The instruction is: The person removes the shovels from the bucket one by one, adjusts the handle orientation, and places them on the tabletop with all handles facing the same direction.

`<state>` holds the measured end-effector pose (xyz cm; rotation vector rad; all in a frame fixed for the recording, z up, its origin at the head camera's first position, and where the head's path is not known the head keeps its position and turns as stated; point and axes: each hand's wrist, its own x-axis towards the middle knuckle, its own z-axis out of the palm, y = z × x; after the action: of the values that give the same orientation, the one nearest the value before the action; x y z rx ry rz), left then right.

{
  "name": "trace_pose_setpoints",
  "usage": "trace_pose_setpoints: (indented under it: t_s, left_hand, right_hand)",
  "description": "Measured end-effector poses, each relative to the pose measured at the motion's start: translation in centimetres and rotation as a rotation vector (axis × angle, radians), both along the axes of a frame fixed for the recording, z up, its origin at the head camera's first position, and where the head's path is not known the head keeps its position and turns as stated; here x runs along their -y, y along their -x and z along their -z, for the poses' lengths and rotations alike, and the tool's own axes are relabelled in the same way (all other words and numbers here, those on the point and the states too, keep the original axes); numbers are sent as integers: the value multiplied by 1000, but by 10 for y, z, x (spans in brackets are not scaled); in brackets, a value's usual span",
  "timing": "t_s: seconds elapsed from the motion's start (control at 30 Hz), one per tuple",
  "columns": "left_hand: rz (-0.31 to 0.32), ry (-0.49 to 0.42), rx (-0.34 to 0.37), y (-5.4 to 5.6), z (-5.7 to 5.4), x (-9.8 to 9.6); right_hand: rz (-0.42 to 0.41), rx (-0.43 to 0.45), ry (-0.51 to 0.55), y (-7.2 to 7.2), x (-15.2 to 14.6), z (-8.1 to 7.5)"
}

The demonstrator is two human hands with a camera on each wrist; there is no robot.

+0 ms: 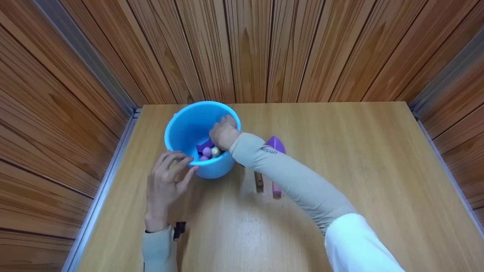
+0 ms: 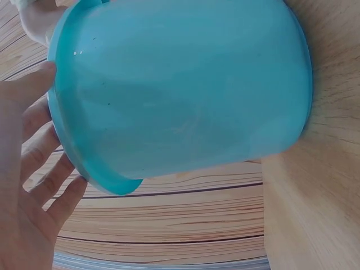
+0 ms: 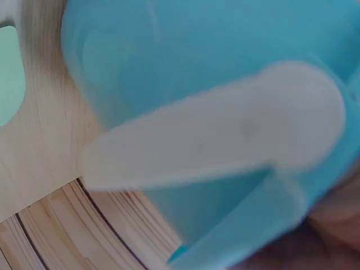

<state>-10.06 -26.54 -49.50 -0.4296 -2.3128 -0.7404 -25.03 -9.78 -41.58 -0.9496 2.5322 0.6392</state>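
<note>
A blue bucket (image 1: 211, 169) stands at the left back of the table. My left hand (image 1: 166, 181) holds its front-left rim, thumb on the outer side and fingers at the rim's edge, as the left wrist view also shows. My right hand (image 1: 225, 133) reaches over the right rim into the bucket with fingers bent. Its fingertips are hidden, so I cannot tell what it holds. Inside lie a purple piece (image 1: 204, 146), a lilac ball (image 1: 207, 152) and a cream ball (image 1: 215, 152). In the right wrist view, a pale blurred strip (image 3: 225, 132) crosses the bucket's outer wall.
Beside the bucket, partly under my right sleeve, lie a purple rounded piece (image 1: 276, 144), a narrow brown piece (image 1: 259, 182) and a pinkish-purple piece (image 1: 276, 189). A light green piece (image 3: 10, 79) shows in the right wrist view. Wood-panelled walls (image 1: 245, 53) enclose the table.
</note>
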Motion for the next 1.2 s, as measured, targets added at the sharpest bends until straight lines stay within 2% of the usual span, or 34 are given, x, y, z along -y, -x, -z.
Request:
trace_pose_setpoints:
  t_s: [0.13,0.27,0.5,0.7,1.0,1.2]
  left_hand:
    - [11,-9,5,1,-1,-1]
    - [11,-12,8,1,-1,0]
    - [8,-3,13,-1,2,1]
    - [1,7,1,1,2,2]
    - [-4,-3,0,1,-1,-1]
    - [-5,-2,11,1,-2,-2]
  right_hand:
    - [33,-41,-137,-1,12,6]
    - [37,-65,-194,0,18,11]
    - [41,-75,-124,2,18,20]
    - [93,-83,-18,5,18,21]
    - [89,-122,-64,2,19,16]
    - [53,-173,-96,-4,14,3]
